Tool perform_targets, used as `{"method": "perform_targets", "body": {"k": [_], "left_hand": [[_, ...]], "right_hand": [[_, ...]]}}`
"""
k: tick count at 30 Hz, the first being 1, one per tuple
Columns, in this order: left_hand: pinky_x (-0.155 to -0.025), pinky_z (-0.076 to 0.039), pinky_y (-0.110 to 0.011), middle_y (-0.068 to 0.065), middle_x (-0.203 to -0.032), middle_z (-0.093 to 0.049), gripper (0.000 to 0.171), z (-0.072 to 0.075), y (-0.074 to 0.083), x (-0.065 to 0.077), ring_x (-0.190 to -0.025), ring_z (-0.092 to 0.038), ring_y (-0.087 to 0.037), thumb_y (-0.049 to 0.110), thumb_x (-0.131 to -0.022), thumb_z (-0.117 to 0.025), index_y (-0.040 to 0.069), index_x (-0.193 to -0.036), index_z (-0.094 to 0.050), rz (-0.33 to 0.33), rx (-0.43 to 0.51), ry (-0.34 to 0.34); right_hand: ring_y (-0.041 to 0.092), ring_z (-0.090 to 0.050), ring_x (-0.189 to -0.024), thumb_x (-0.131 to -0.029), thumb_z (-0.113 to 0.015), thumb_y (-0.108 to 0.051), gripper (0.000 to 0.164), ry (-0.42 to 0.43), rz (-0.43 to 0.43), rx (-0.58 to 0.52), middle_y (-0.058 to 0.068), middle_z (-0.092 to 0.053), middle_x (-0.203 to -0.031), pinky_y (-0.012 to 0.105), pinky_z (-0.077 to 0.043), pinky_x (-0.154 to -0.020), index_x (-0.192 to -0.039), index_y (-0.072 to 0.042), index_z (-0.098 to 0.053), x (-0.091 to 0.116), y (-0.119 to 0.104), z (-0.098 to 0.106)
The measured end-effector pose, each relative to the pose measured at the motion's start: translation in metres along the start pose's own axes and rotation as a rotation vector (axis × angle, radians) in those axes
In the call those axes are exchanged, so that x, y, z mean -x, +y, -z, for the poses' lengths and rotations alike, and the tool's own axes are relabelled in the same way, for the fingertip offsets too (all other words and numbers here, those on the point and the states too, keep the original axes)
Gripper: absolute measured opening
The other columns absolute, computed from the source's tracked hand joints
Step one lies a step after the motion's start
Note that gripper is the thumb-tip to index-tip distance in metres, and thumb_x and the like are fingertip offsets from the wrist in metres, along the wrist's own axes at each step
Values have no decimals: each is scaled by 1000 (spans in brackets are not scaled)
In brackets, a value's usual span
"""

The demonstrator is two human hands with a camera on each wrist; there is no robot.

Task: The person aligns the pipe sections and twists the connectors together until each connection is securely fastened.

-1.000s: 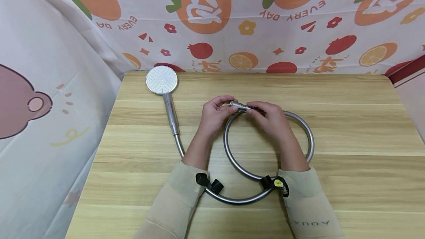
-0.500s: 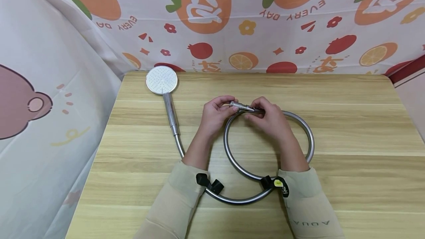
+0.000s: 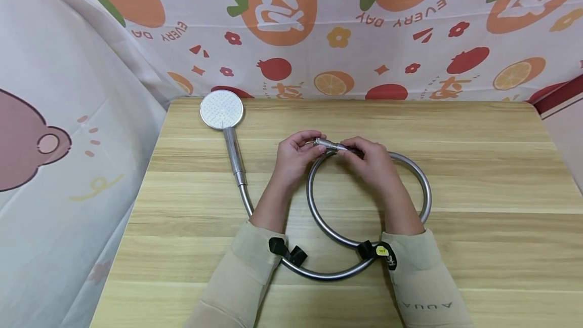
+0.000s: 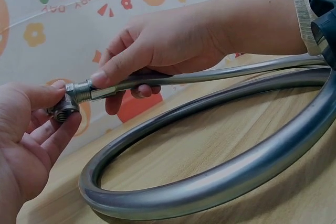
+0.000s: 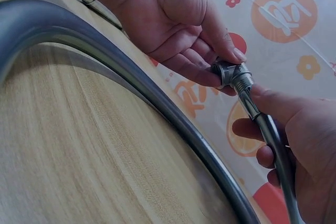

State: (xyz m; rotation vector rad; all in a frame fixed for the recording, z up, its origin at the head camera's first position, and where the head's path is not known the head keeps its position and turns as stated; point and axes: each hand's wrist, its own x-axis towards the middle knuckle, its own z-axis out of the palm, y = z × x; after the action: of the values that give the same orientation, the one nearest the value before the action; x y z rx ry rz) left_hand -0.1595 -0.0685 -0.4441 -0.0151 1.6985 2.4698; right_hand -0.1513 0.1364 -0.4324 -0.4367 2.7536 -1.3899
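Before me, in the head view, my left hand (image 3: 293, 157) pinches a small metal elbow fitting (image 4: 66, 109) between thumb and fingers. Its threaded mouth faces outward in the left wrist view. A shiny tapered hose end (image 4: 104, 93) lines up with the fitting and meets it at a ribbed collar (image 5: 242, 82). My right hand (image 3: 372, 165) grips the hose right behind that collar, thumb and index finger at the tapered end, other fingers curled below. From there the grey metal shower hose (image 3: 311, 199) loops under my right forearm.
A round shower head (image 3: 221, 109) lies face up at the table's back left, its handle (image 3: 234, 156) joined to the hose. Fruit-print cloth (image 3: 339, 16) hangs behind the wooden table (image 3: 492, 176), and pale cloth (image 3: 86, 130) hangs along the left.
Half a second ago my right fingers were loosened and set back along the hose end; now they close on it again beside the fitting. The left hand keeps its place.
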Motion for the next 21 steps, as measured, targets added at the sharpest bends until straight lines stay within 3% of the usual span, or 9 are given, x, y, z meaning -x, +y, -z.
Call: {"method": "perform_targets", "body": {"k": [7,13,21], "left_hand": [[-86,-61,-29,-16,-109,-70,32,0,0,0,-99,-71,-17,-11,-84,-70,-7,-114,-63,-4,-4,-4],[-84,-61,-26,-15,-108,-71,32,-1,0,0,-99,-70,-17,-12,-83,-70,-8,-114,-63,-6,-10,1],[-84,-61,-26,-24,-114,-67,32,-2,1,0,-100,-70,-18,-11,-83,-70,-7,-114,-63,-5,-30,-2]], "right_hand": [[17,-64,-90,-96,-64,-35,33,-7,28,20,2,-72,-102,37,-55,-82,-122,-14,-66,-1,0,0],[20,-62,-89,-86,-78,-22,33,-8,8,-1,4,-69,-103,37,-55,-79,-114,-15,-60,-1,-1,0],[19,-61,-86,-87,-77,-17,27,1,-7,-5,2,-69,-99,35,-55,-77,-108,-15,-61,-1,0,-1]]}}
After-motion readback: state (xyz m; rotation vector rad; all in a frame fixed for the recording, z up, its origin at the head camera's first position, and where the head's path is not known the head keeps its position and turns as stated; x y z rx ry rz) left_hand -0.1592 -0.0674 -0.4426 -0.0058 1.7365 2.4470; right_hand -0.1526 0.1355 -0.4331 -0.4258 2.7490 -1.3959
